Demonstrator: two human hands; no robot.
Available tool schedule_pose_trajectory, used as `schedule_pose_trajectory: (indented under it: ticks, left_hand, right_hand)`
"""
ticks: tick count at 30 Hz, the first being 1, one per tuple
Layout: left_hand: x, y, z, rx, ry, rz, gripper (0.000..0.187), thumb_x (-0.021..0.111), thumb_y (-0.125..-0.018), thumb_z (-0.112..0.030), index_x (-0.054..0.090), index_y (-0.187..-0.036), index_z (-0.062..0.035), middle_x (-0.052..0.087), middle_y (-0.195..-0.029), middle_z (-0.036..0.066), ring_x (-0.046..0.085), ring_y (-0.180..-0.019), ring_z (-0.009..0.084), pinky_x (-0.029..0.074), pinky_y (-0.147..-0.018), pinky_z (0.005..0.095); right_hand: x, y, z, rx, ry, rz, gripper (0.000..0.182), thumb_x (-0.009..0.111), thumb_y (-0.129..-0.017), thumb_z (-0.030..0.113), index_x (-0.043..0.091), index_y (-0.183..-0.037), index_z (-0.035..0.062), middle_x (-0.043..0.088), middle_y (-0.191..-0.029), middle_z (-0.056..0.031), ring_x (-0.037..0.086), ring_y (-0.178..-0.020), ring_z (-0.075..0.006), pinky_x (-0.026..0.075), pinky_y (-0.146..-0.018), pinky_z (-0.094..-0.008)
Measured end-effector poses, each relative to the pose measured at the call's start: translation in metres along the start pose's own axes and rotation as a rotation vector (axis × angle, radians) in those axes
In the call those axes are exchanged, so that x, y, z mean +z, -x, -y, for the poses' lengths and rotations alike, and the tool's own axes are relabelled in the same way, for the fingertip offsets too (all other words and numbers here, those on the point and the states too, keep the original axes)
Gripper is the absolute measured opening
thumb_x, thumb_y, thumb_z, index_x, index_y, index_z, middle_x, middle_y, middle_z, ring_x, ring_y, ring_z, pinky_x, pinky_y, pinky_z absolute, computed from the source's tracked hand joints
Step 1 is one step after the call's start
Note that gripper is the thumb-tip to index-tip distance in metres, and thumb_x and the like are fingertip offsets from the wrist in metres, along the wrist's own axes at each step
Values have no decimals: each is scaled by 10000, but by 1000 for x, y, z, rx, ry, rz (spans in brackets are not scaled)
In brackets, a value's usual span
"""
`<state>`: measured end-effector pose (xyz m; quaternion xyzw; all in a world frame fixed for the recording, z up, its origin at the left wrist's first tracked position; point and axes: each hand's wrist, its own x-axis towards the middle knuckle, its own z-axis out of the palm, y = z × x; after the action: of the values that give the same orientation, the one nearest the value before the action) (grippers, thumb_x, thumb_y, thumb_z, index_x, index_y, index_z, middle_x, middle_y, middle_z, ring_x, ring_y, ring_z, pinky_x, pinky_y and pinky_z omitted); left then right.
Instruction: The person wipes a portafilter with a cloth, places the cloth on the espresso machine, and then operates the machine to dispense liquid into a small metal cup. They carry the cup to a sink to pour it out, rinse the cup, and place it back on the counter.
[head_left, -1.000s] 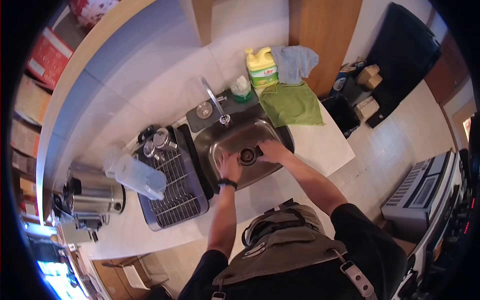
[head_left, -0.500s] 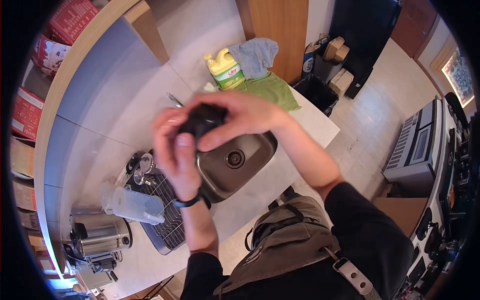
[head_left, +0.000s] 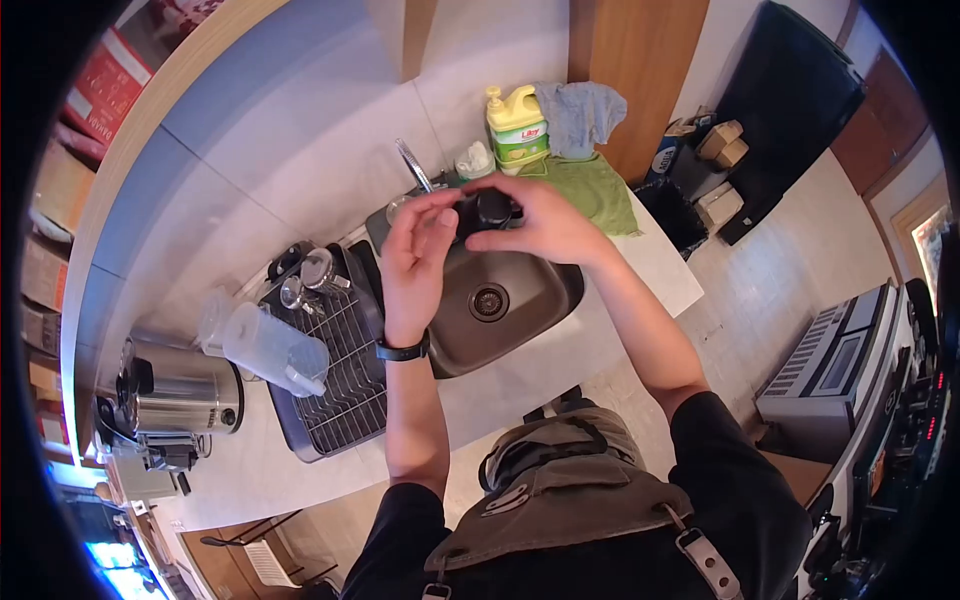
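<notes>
A small glossy black object with a rounded end [head_left: 490,210] is held up above the back of the sink [head_left: 470,345]. Its exact kind is not clear. My right hand [head_left: 548,222] grips it from the right, thumb below and fingers above. From the left, my left hand [head_left: 418,255] has bent fingers and a raised thumb against its other end; part of the contact is hidden. A dark band circles my left wrist. Behind my hands, the chrome faucet [head_left: 413,165] rises at the sink's back edge.
Left of the sink stands a dish rack [head_left: 345,375] with glass vessels [head_left: 318,268] and a clear plastic pitcher [head_left: 275,345]. A steel kettle-like appliance [head_left: 185,390] sits farther left. A yellow detergent bottle [head_left: 518,130] and green cloth [head_left: 595,190] lie behind, right.
The black object and both hands have come lower and farther right in view. The left hand's fingers have loosened from around it. My view has also shifted.
</notes>
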<state>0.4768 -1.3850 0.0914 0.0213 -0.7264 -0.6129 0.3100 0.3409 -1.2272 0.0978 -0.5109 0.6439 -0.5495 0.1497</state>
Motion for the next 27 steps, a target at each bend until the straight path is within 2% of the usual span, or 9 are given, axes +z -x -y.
schedule_pose_trajectory:
  ticks: [4, 5, 6, 7, 10, 12, 17, 20, 27]
  left_hand:
    - [-7, 13, 46, -62, 682, 24, 197, 617, -1042, -94, 628, -1229, -33, 686, -1213, 101, 662, -1186, 232, 526, -984, 342]
    - [-9, 24, 103, -147, 638, -83, 197, 639, -1031, -119, 631, -1204, -24, 689, -1202, 112, 663, -1201, 251, 536, -1006, 371]
    - [-12, 44, 141, -38, -202, -86, 226, 658, -1025, -148, 631, -1213, -26, 688, -1212, 110, 667, -1193, 243, 538, -997, 366]
    - [-14, 66, 159, 81, -1040, -76, 256, 676, -1019, -177, 632, -1223, -29, 687, -1222, 108, 670, -1186, 236, 540, -989, 360]
    - [3, 82, 166, -366, -50, -51, 352, 751, -968, -243, 641, -1246, -57, 668, -1282, 98, 629, -1249, 228, 524, -989, 378]
    - [20, 83, 136, -393, -55, 145, 500, 786, -938, -240, 585, -1360, -62, 623, -1368, 100, 622, -1236, 206, 524, -993, 370]
    - [119, 47, 69, 30, -71, 553, 714, 822, -898, -167, 461, -1509, -94, 566, -1436, 104, 643, -1172, 193, 561, -956, 368]
    - [195, 46, 9, -358, 200, 849, 808, 862, -835, -89, 445, -1527, -106, 526, -1477, 109, 587, -1264, 210, 574, -945, 385]
    - [417, 135, -11, 250, 108, 1524, 949, 919, -745, -52, 398, -1539, -51, 531, -1464, 107, 564, -1292, 210, 543, -1046, 375]
  right_hand:
    - [17, 18, -43, 61, -453, -42, 545, 827, -885, 223, 615, -1336, 4, 702, -1173, -64, 669, -1027, -122, 555, -911, -330]
    - [32, 30, -80, 173, -466, -76, 579, 821, -884, 272, 606, -1347, -1, 707, -1200, -119, 688, -1066, -178, 550, -934, -346]
    - [49, 45, -122, 429, 100, -92, 607, 814, -880, 346, 607, -1333, -2, 703, -1214, -173, 694, -1090, -236, 543, -942, -358]
    - [62, 72, -165, 316, 727, -28, 641, 809, -870, 391, 603, -1295, -41, 706, -1182, -230, 698, -1115, -303, 544, -937, -388]
    - [66, 103, -192, 734, -510, -276, 602, 674, -984, 490, 575, -1352, 25, 736, -1159, -221, 755, -988, -338, 631, -813, -400]
    - [54, 113, -134, 545, -1197, -378, 655, 537, -1031, 593, 562, -1374, 35, 725, -1203, -213, 761, -985, -327, 648, -764, -372]
    - [0, 172, -89, 356, -1496, -344, 783, 316, -1053, 685, 525, -1452, 45, 690, -1275, -224, 707, -1113, -360, 556, -1010, -478]
    - [-32, 233, -56, 320, -1397, -584, 776, 345, -1038, 705, 545, -1429, 65, 682, -1276, -224, 699, -1107, -342, 549, -1009, -466]
    - [-65, 454, -14, 124, -1262, -1238, 604, 443, -1042, 658, 539, -1412, 191, 639, -1332, -60, 644, -1197, -224, 548, -990, -424]
